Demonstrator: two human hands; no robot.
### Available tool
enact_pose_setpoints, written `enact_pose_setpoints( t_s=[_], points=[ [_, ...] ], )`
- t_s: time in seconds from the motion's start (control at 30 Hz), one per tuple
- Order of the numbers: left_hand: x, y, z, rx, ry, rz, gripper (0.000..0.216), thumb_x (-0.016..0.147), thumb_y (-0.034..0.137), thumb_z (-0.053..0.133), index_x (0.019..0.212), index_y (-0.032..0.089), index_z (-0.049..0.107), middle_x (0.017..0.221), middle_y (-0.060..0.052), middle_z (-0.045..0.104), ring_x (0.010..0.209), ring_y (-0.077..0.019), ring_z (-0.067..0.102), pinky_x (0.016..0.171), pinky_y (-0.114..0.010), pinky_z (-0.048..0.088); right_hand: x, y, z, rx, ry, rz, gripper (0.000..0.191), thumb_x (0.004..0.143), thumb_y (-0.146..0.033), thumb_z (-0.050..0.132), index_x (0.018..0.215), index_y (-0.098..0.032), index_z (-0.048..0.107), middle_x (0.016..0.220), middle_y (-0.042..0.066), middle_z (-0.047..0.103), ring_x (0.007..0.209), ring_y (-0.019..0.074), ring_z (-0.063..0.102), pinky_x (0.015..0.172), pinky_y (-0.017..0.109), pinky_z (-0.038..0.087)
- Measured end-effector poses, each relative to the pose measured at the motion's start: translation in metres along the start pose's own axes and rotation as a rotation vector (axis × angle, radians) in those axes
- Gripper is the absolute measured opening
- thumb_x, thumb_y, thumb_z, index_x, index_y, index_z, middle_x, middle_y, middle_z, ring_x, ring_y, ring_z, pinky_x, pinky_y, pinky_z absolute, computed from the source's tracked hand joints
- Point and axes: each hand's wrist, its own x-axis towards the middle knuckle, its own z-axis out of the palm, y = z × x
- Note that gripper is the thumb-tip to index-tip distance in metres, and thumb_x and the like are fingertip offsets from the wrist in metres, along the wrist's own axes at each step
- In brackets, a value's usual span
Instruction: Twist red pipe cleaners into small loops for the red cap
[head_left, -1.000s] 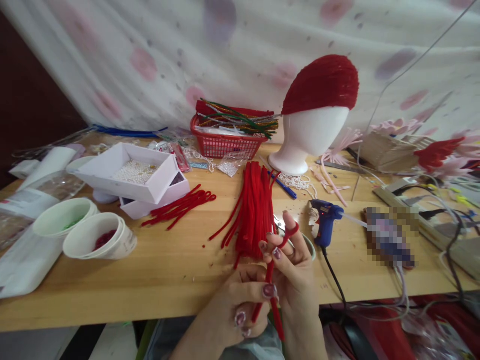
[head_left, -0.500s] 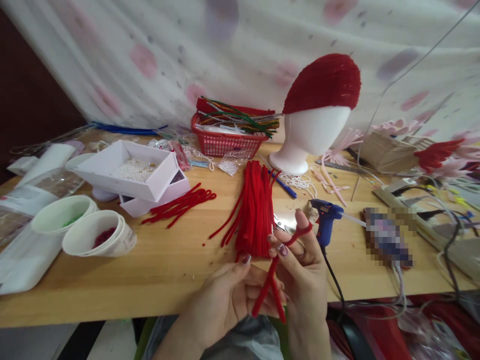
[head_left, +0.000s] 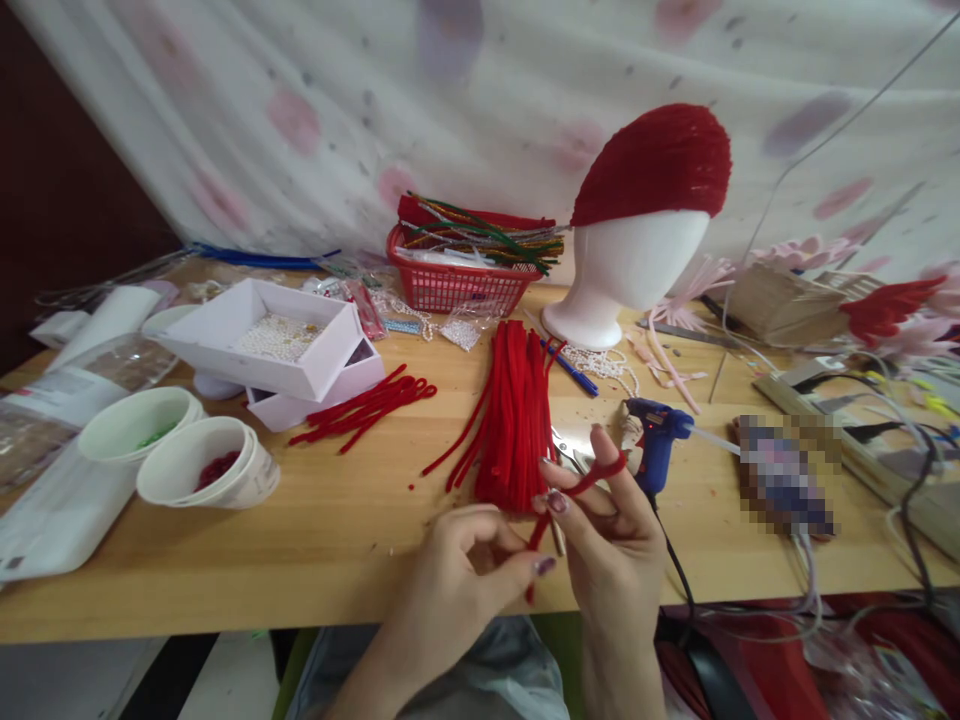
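A red pipe cleaner (head_left: 598, 474) is bent into a loop round a finger of my right hand (head_left: 621, 565). The thumb and a finger of that hand pinch it where the loop closes. Below, my left hand (head_left: 461, 585) grips the lower part between thumb and fingers, and one red end hangs under the thumb. Just beyond both hands stands a thick bundle of red pipe cleaners (head_left: 510, 430) on the table. Scissors (head_left: 568, 450) lie beside the bundle, partly hidden by my right fingers. More bent red pipe cleaners (head_left: 367, 405) rest to the left.
A blue glue gun (head_left: 661, 435) with its cord is close to my right hand. Behind stand a white foam head (head_left: 637, 265) with a red cap (head_left: 660, 165) and a red basket (head_left: 457, 288) of pipe cleaners. White boxes (head_left: 255, 345) and cups (head_left: 206, 465) sit on the left.
My left hand has turned over and closed its thumb and fingers on the lower part of the pipe cleaner, whose two crossed ends hung free before. My right hand keeps the loop.
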Motion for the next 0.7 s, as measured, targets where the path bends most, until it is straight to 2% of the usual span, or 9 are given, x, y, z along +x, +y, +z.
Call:
enact_pose_setpoints(
  t_s=[0.1, 0.13, 0.2, 0.3, 0.37, 0.43, 0.53, 0.6, 0.7],
  points=[
    [-0.010, 0.008, -0.003, 0.694, 0.320, 0.400, 0.026, 0.084, 0.013, 0.060, 0.059, 0.018, 0.059, 0.061, -0.001, 0.057, 0.063, -0.0151, 0.050, 0.061, -0.028, 0.032, -0.008, 0.001, 0.005, -0.241, 0.068, -0.178, 0.054, 0.078, -0.011, 0.078, 0.125, -0.036, 0.067, 0.098, -0.002, 0.082, 0.089, 0.0199, 0.077, 0.091, 0.037, 0.061],
    [-0.012, 0.009, -0.002, 0.787, 0.366, 0.467, 0.027, 0.086, 0.013, 0.059, 0.060, 0.018, 0.059, 0.061, -0.001, 0.057, 0.063, -0.0156, 0.051, 0.061, -0.028, 0.033, -0.010, 0.001, 0.007, -0.292, 0.091, -0.225, 0.054, 0.079, -0.010, 0.076, 0.126, -0.035, 0.067, 0.101, -0.001, 0.082, 0.092, 0.0220, 0.076, 0.096, 0.042, 0.058],
    [-0.015, 0.009, 0.001, 0.753, 0.367, 0.459, 0.025, 0.088, 0.016, 0.058, 0.064, 0.018, 0.061, 0.064, -0.002, 0.060, 0.064, -0.0164, 0.055, 0.062, -0.028, 0.036, -0.014, -0.001, 0.010, -0.322, 0.124, -0.272, 0.054, 0.081, -0.011, 0.074, 0.128, -0.036, 0.065, 0.103, 0.000, 0.081, 0.096, 0.0247, 0.076, 0.100, 0.047, 0.056],
    [-0.013, 0.005, 0.000, 0.256, 0.162, 0.181, 0.023, 0.091, 0.029, 0.058, 0.073, 0.018, 0.067, 0.077, -0.005, 0.066, 0.074, -0.0174, 0.062, 0.073, -0.028, 0.045, -0.012, -0.004, 0.010, -0.206, 0.088, -0.187, 0.060, 0.081, -0.012, 0.076, 0.130, -0.041, 0.061, 0.101, -0.001, 0.081, 0.093, 0.0231, 0.077, 0.092, 0.042, 0.060],
    [-0.009, -0.001, -0.003, -0.236, -0.066, -0.079, 0.033, 0.092, 0.042, 0.057, 0.076, 0.017, 0.070, 0.076, -0.005, 0.069, 0.074, -0.0177, 0.065, 0.076, -0.030, 0.049, -0.007, -0.005, 0.007, -0.064, 0.054, -0.095, 0.061, 0.079, -0.013, 0.079, 0.130, -0.042, 0.061, 0.096, -0.002, 0.082, 0.088, 0.0197, 0.078, 0.083, 0.035, 0.063],
    [-0.005, -0.011, -0.005, -0.698, -0.323, -0.322, 0.039, 0.086, 0.051, 0.062, 0.076, 0.014, 0.071, 0.069, -0.005, 0.069, 0.066, -0.0175, 0.066, 0.069, -0.030, 0.051, -0.001, -0.004, 0.006, 0.071, 0.036, -0.036, 0.060, 0.075, -0.015, 0.083, 0.126, -0.040, 0.064, 0.090, -0.003, 0.083, 0.080, 0.0162, 0.079, 0.074, 0.027, 0.064],
    [-0.006, -0.026, -0.001, -1.148, -0.609, -0.545, 0.030, 0.081, 0.043, 0.071, 0.078, 0.013, 0.073, 0.064, -0.002, 0.068, 0.058, -0.0131, 0.063, 0.063, -0.027, 0.051, 0.004, -0.002, 0.008, 0.195, 0.012, 0.025, 0.058, 0.070, -0.016, 0.086, 0.121, -0.038, 0.069, 0.083, -0.003, 0.083, 0.063, 0.0110, 0.075, 0.062, 0.019, 0.062],
    [-0.009, -0.031, 0.006, -1.366, -0.649, -0.607, 0.021, 0.084, 0.034, 0.068, 0.076, 0.015, 0.072, 0.061, 0.001, 0.065, 0.052, -0.0097, 0.059, 0.060, -0.025, 0.049, 0.004, 0.000, 0.011, 0.239, -0.001, 0.057, 0.058, 0.069, -0.016, 0.086, 0.120, -0.038, 0.069, 0.082, -0.004, 0.083, 0.058, 0.0090, 0.071, 0.061, 0.019, 0.061],
    [-0.014, -0.026, 0.015, -1.591, -0.600, -0.686, 0.025, 0.090, 0.025, 0.060, 0.068, 0.016, 0.067, 0.055, 0.004, 0.056, 0.045, -0.0060, 0.053, 0.052, -0.021, 0.042, 0.002, 0.001, 0.012, 0.265, -0.024, 0.076, 0.059, 0.073, -0.016, 0.084, 0.124, -0.040, 0.066, 0.084, -0.005, 0.082, 0.058, 0.0082, 0.069, 0.064, 0.021, 0.062]
  ],
)
